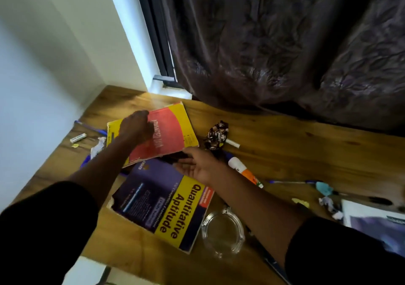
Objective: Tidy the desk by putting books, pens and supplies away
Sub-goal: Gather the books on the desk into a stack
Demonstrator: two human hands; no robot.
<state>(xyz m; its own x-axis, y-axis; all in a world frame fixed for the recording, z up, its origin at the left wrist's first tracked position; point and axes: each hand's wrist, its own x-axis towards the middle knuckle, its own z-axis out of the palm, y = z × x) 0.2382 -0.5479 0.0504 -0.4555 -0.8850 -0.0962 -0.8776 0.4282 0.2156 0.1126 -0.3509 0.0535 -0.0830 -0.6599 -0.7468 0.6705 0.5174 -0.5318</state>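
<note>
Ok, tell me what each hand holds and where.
Left hand rests on the red book, near its far left edge. Right hand is at its near right corner; grip unclear.

So my desk (295,144) is a wood-grain top, warm brown with darker streaks, and it fills most of what I'm looking down at. It sits pushed into a corner. On the left there's a plain white wall (43,54), kind of bluish in the shade. At the far side is a window with a dark frame (153,32) and a white sill (173,92) right at the desk's far edge. A heavy dark purple curtain (285,43) with a crinkly leafy pattern hangs over the far right, its hem touching the desktop. Daylight leaks in along the frame and puts a pale glare on the wood near the sill.
</note>
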